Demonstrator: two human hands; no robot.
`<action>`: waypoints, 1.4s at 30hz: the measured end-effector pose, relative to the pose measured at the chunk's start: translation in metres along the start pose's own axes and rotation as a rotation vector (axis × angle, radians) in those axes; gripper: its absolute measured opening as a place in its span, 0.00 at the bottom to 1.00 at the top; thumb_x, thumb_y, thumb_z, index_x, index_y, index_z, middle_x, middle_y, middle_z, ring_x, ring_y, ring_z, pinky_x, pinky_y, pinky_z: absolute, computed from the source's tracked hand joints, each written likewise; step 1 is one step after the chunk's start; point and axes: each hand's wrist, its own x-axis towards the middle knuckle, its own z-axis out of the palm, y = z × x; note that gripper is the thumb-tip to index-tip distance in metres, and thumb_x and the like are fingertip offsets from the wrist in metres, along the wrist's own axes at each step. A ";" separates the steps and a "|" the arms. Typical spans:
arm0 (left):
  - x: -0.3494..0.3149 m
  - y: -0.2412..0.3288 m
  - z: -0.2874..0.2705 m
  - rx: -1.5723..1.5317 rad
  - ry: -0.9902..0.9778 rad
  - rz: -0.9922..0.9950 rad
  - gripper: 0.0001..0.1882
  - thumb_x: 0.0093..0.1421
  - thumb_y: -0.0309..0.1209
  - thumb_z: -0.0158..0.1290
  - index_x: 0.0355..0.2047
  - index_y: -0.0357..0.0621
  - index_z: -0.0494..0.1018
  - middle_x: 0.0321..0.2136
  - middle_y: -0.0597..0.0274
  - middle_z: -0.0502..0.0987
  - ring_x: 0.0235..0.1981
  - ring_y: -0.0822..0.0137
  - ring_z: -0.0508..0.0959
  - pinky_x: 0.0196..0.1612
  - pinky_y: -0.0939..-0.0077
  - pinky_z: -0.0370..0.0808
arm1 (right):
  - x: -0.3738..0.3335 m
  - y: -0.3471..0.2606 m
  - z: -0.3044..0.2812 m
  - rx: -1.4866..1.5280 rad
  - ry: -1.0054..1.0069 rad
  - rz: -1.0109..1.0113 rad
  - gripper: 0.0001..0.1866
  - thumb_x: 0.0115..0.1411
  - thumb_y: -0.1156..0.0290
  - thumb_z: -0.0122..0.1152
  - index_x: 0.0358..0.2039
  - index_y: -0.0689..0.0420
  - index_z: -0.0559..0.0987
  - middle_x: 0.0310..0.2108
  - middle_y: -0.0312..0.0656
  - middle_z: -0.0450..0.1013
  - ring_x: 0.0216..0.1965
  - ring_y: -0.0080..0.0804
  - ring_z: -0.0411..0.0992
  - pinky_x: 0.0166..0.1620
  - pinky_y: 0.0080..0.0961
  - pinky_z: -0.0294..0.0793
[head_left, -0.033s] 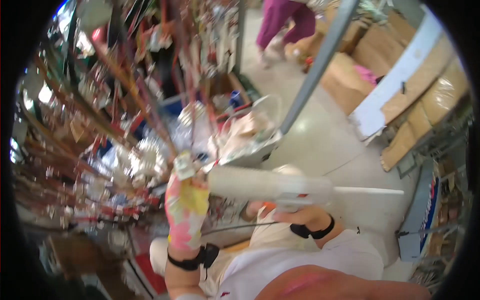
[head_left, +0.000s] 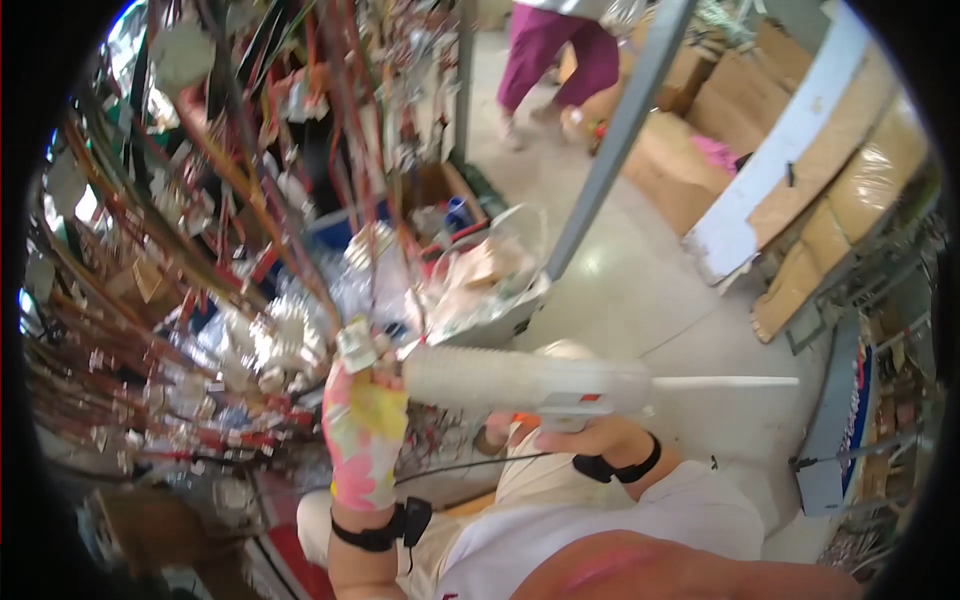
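Note:
My left hand (head_left: 366,420), in a white glove with pink and yellow patches, is raised with its fingers closed around a small white plastic connector (head_left: 356,345). Reddish wires run upward from about this connector. My right hand (head_left: 590,438), bare, grips the handle of a white gun-shaped tool that looks like a hot glue gun (head_left: 520,384). The tool lies level, its wide ribbed front end close to the left glove. From its rear sticks a white rod (head_left: 725,382). A dark cable (head_left: 470,462) passes below it. Some right fingers are hidden behind the tool.
Bundles of hanging wires (head_left: 230,170) crowd the left. Behind the hands stands a bin with plastic bags (head_left: 500,275). A grey post (head_left: 620,150) slants across the aisle. A person in purple trousers (head_left: 550,55) is beyond. Cardboard (head_left: 835,250) leans at right.
The view has shifted slightly and is sharper. Both hands keep their hold on the connector and the glue gun. The person in purple trousers appears a little lower in view.

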 end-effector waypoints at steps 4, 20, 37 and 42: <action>0.005 0.006 -0.014 0.053 -0.111 0.017 0.21 0.64 0.39 0.47 0.55 0.43 0.67 0.44 0.62 0.76 0.37 0.70 0.73 0.41 0.76 0.69 | -0.006 -0.017 0.015 0.005 -0.105 -0.018 0.34 0.55 0.80 0.61 0.62 0.58 0.60 0.56 0.49 0.67 0.57 0.40 0.68 0.44 0.28 0.77; -0.012 -0.004 -0.029 0.135 -0.095 -0.018 0.16 0.65 0.35 0.48 0.48 0.38 0.68 0.35 0.66 0.71 0.34 0.73 0.68 0.35 0.79 0.66 | -0.025 -0.028 0.016 -0.085 -0.176 -0.060 0.31 0.59 0.75 0.58 0.63 0.55 0.60 0.61 0.45 0.60 0.63 0.36 0.59 0.53 0.33 0.72; -0.017 -0.021 -0.035 -0.091 -0.201 -0.214 0.26 0.65 0.34 0.45 0.59 0.30 0.58 0.56 0.44 0.66 0.55 0.55 0.69 0.58 0.66 0.65 | -0.022 -0.001 0.029 -0.204 0.268 -0.094 0.34 0.48 0.74 0.64 0.57 0.68 0.65 0.52 0.55 0.68 0.54 0.51 0.70 0.45 0.34 0.79; 0.006 -0.030 -0.025 -0.172 -0.111 -0.203 0.23 0.62 0.31 0.50 0.57 0.39 0.62 0.50 0.56 0.72 0.51 0.62 0.72 0.57 0.68 0.66 | -0.018 0.003 0.026 -0.185 0.235 -0.134 0.34 0.49 0.74 0.64 0.57 0.69 0.64 0.52 0.55 0.68 0.52 0.53 0.70 0.45 0.34 0.80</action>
